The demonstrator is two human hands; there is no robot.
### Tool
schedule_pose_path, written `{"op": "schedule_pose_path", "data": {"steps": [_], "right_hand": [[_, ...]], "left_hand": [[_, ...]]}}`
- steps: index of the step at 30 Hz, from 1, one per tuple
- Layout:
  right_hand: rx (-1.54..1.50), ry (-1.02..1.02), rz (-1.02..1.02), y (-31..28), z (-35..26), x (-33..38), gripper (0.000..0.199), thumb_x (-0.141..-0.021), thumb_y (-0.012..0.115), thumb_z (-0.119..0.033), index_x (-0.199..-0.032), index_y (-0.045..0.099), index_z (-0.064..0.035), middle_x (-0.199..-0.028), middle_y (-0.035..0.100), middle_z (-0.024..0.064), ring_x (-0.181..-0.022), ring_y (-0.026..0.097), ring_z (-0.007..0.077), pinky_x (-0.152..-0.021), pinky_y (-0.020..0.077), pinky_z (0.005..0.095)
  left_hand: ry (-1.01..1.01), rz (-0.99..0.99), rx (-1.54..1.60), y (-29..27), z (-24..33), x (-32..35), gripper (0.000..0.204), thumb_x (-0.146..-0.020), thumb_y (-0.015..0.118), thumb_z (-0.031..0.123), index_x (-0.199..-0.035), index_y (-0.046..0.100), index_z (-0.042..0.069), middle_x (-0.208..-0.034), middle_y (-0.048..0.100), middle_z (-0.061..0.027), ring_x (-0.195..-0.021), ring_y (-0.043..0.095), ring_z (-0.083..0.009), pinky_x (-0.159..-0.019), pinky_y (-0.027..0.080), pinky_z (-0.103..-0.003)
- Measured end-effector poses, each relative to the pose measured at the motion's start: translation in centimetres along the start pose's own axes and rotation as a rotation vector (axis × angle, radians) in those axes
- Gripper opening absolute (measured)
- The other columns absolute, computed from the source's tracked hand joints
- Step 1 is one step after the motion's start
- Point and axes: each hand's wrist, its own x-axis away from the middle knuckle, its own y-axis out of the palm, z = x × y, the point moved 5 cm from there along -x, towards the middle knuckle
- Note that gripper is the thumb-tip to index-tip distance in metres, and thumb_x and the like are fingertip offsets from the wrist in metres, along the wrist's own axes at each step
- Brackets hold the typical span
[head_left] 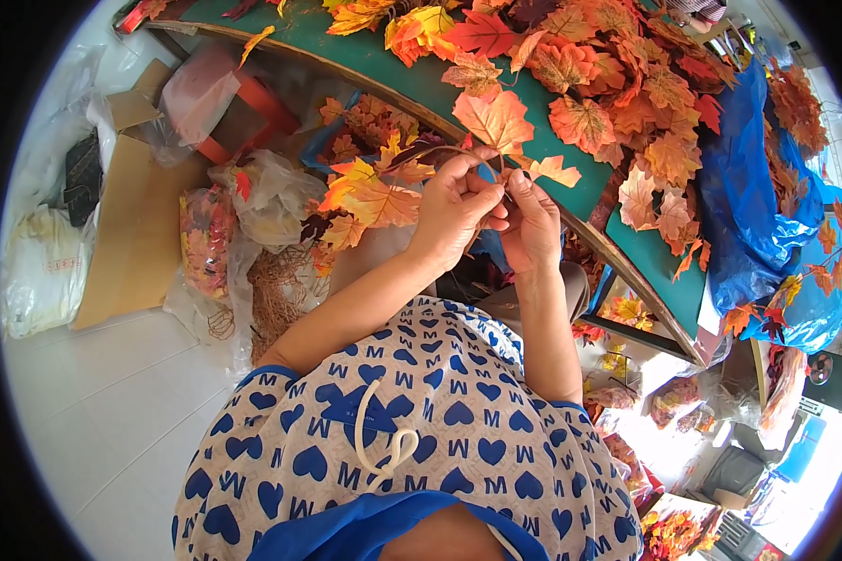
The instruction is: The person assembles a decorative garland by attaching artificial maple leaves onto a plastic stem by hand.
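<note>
My left hand (pixel 454 208) and my right hand (pixel 531 222) meet in front of the table's near edge, fingers pinched together. Between them runs the thin brown stem of an artificial maple leaf garland (pixel 384 198). Yellow and orange leaves of it hang to the left of my left hand. A single orange maple leaf (pixel 494 120) stands up just above my fingertips, and a smaller pale orange leaf (pixel 554 171) pokes out beside my right hand. My fingers partly hide where the stems come together.
A green table (pixel 554 178) with a wooden edge carries a heap of artificial leaves (pixel 627 70). Blue plastic bags (pixel 748 187) stand at its right. On the left are a cardboard box (pixel 140 224), a clear bag of red leaves (pixel 206 238) and brown tangled fibres (pixel 281 299).
</note>
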Motion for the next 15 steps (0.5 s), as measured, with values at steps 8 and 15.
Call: {"op": "schedule_pose_path", "data": {"steps": [8, 15], "right_hand": [[0.018, -0.041, 0.026, 0.2, 0.0, 0.0, 0.016, -0.091, 0.058, -0.015, -0.089, 0.063, 0.0001, -0.071, 0.061, 0.0035, -0.054, 0.054, 0.0093, -0.046, 0.0443, 0.0203], [0.158, -0.167, 0.055, -0.2, 0.1, 0.4, 0.015, -0.091, 0.059, -0.013, -0.082, 0.059, -0.0003, -0.071, 0.061, 0.0038, -0.057, 0.054, 0.0080, -0.050, 0.0437, 0.0201]], "left_hand": [[0.016, -0.016, -0.024, -0.3, -0.3, -0.3, 0.043, -0.086, 0.058, 0.000, -0.126, 0.044, -0.001, -0.074, 0.057, -0.0048, -0.062, 0.059, -0.0101, -0.054, 0.053, -0.023], [0.025, -0.042, 0.005, -0.6, -1.1, -0.5, 0.046, -0.088, 0.057, 0.002, -0.131, 0.044, 0.007, -0.074, 0.053, 0.0003, -0.064, 0.055, -0.0075, -0.054, 0.053, -0.021]]}}
